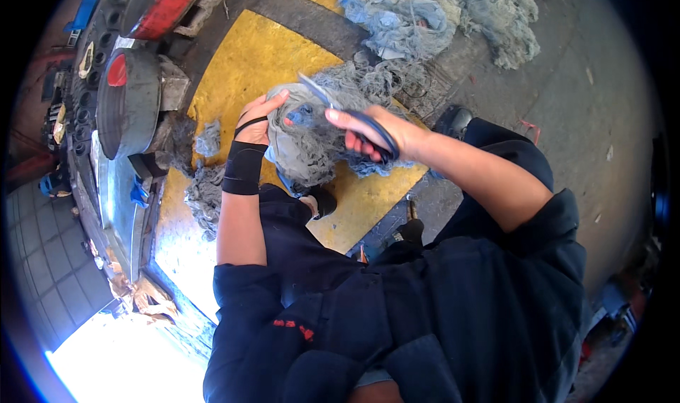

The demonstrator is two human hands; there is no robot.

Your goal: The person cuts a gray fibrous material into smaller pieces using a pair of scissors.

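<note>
My left hand (256, 120), with a black brace around its wrist, grips the edge of a tangled grey-blue fibre bundle (312, 144). The bundle has a smoother grey strip along its left side and a bright blue patch near its top. Held in my right hand (368, 135) is a pair of scissors (322, 93) with dark handles. Their blades point up and left over the upper part of the bundle. Whether the blades touch the fibres I cannot tell. The fingertips of my left hand are partly hidden behind the bundle.
More fibre heaps (404, 20) lie at the far side, with loose tufts (207, 139) at the left. A yellow floor plate (251, 56) spreads beneath. Black-and-red round drums (131, 105) stand at the left beside a metal ledge (120, 205). My shoe (322, 203) is under the bundle.
</note>
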